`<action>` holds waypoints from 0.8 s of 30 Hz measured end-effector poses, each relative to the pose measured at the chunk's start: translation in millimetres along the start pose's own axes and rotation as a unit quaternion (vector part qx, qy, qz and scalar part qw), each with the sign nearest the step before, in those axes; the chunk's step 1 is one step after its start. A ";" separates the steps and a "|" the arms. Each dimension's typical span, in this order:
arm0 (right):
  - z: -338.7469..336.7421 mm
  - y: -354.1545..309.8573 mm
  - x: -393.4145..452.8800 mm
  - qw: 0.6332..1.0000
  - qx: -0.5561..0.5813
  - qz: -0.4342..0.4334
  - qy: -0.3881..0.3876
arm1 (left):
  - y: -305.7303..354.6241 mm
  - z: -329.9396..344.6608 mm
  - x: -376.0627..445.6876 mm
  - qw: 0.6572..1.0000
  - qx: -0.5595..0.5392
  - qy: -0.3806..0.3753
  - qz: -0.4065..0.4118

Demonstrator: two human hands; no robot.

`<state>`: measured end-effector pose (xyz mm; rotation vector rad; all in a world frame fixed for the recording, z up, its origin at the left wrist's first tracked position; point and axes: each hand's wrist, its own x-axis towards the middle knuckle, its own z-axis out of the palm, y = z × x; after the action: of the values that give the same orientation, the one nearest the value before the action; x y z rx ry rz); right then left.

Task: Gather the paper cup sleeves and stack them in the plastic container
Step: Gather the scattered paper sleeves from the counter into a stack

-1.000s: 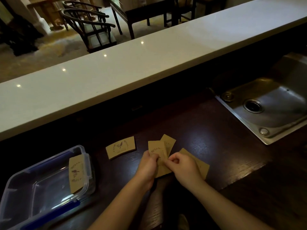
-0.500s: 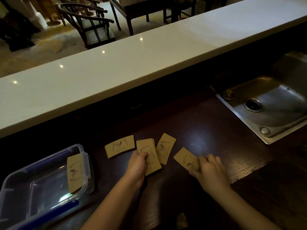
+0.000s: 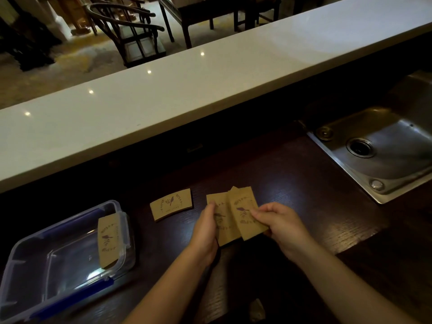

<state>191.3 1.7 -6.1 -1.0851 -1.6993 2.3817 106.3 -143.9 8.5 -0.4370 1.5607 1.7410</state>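
Hands squaring brown printed cardboard cup sleeves (image 3: pixel 236 216) into one stack.
Left hand (image 3: pixel 207 232) and right hand (image 3: pixel 278 224) pinched opposite edges for carrying to clear blue-clipped plastic container (image 3: pixel 46 260).

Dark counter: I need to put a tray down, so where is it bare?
Bare dark counter lies between the right hand and the sink. Crowded: plastic container, lone sleeve, and fanned sleeves in both hands, left hand.
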 end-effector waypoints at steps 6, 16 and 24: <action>40.0 26.0 1.3 0.980 -0.184 -0.067 0.045 | -7.3 5.1 -3.5 0.996 0.084 0.006 0.037; 18.4 5.8 52.9 0.891 -0.437 -0.087 0.090 | -7.4 -34.9 -2.2 0.995 0.061 0.074 0.026; 38.7 -2.9 64.9 0.799 -0.596 -0.066 0.043 | -1.2 -60.2 -7.7 0.991 0.038 0.120 0.037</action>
<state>120.1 -3.3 -31.0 -0.9591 -3.1206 0.9224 98.9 -203.7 0.9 -0.5743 1.8273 1.7292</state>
